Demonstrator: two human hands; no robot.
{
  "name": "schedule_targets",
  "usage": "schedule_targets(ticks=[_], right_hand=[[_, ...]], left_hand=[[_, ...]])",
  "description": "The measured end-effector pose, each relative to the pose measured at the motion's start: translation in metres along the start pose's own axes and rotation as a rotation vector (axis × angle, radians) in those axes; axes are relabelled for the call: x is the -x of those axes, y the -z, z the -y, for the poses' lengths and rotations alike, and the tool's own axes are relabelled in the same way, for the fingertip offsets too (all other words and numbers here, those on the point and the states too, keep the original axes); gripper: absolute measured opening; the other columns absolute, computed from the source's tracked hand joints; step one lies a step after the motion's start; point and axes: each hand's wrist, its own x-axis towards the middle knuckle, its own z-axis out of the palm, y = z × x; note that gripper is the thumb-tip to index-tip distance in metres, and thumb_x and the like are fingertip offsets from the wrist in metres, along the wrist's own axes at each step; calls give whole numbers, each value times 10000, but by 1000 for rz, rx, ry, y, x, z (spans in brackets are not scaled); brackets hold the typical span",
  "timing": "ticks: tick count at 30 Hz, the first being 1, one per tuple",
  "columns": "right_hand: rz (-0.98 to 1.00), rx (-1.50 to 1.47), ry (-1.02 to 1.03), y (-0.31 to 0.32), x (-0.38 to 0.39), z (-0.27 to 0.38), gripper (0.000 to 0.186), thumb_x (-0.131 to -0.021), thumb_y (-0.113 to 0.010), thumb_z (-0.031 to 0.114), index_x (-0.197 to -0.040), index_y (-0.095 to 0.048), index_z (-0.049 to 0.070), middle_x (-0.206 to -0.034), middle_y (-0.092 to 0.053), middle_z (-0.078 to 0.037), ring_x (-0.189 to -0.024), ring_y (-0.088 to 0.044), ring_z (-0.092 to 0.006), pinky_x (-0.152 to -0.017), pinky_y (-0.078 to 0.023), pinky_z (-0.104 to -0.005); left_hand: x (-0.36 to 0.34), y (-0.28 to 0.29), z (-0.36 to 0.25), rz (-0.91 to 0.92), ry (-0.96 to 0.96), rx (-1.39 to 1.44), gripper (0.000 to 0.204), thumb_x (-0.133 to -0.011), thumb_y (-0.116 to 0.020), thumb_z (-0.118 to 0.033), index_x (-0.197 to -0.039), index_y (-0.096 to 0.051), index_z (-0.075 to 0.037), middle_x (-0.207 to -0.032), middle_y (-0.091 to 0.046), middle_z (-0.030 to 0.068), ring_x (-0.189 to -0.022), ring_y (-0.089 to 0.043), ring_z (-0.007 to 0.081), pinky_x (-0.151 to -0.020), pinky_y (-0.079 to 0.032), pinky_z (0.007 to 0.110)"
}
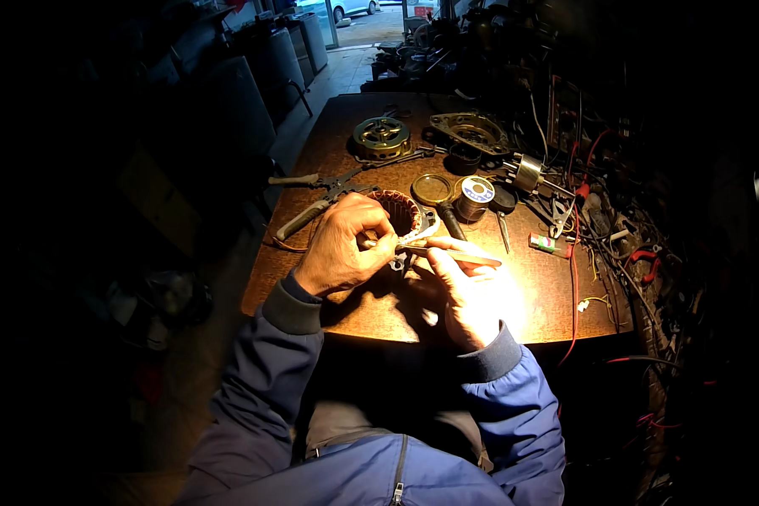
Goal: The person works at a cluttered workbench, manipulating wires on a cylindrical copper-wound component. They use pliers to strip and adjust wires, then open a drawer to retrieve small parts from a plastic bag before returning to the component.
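At a lamplit brown worktop (pixel 270 287) in a darkened workshop, a person in a blue jacket (pixel 405 472) bends over a ring-shaped motor part (pixel 408 205) with copper-coloured windings, which sits near the middle of the surface, just beyond the hands. The left hand (pixel 346 246) curls against the part's near left side, its thumb and forefinger brought together; whether anything is pinched between them cannot be told. The right hand (pixel 471 291), brightly lit, has its thumb and fingers closed around a slim tool (pixel 460 256), whose far end points left toward the left hand's fingertips at the ring's near edge.

To the left lie pliers (pixel 302 219) with pale handles spread wide. Beyond the ring stand a round brass-toned housing (pixel 382 137) and, farther right, a larger flanged housing (pixel 471 132). A magnifying glass (pixel 433 189) lies just right of the ring, beside an upright spool (pixel 476 191) of grey wire. A metal cylinder (pixel 528 172) on a shaft rests farther right, with a small green-and-silver cylinder (pixel 550 245) nearer the person. Tangled wires (pixel 632 240) crowd the right edge, and a car (pixel 353 9) shows through the doorway beyond.
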Motion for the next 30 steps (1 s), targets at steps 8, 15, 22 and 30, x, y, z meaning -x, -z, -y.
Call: schedule_targets(ticks=[8,15,22,30], right_hand=[[-49,-21,61,-1,0,-10,220,-1010,-692,76,-1221,-701,14,-825,-686,-17,-588,-534,-43,-513,-408,-213],[-141,117,194,-6,3,-17,178,-967,-735,29,-1139,-759,-9,-925,-749,-49,-705,-617,-50,-588,-470,-201],[-108,109,200,-8,4,-15,207,-979,-735,58,-1179,-749,8,-946,-750,-44,-739,-637,-60,-636,-508,-211],[-38,-36,127,0,-5,-15,265,-1011,-720,134,-1255,-697,33,-1069,-742,-65,-809,-666,-97,-715,-573,-255]], left_hand=[[-1,1,-1,6,-9,-4,75,-821,-772,-120,-826,-736,-55,-1035,-698,126,-1059,-644,203,-739,-509,307],[-1,2,-6,22,24,-4,89,-812,-774,-120,-825,-731,-43,-1028,-702,137,-1076,-651,241,-871,-521,361],[1,2,-4,12,0,23,82,-834,-744,-117,-845,-733,-37,-1048,-711,140,-1100,-647,255,-906,-519,379],[4,9,-7,40,49,127,128,-825,-685,-96,-912,-742,-22,-1136,-701,161,-1183,-621,281,-1030,-478,411]])
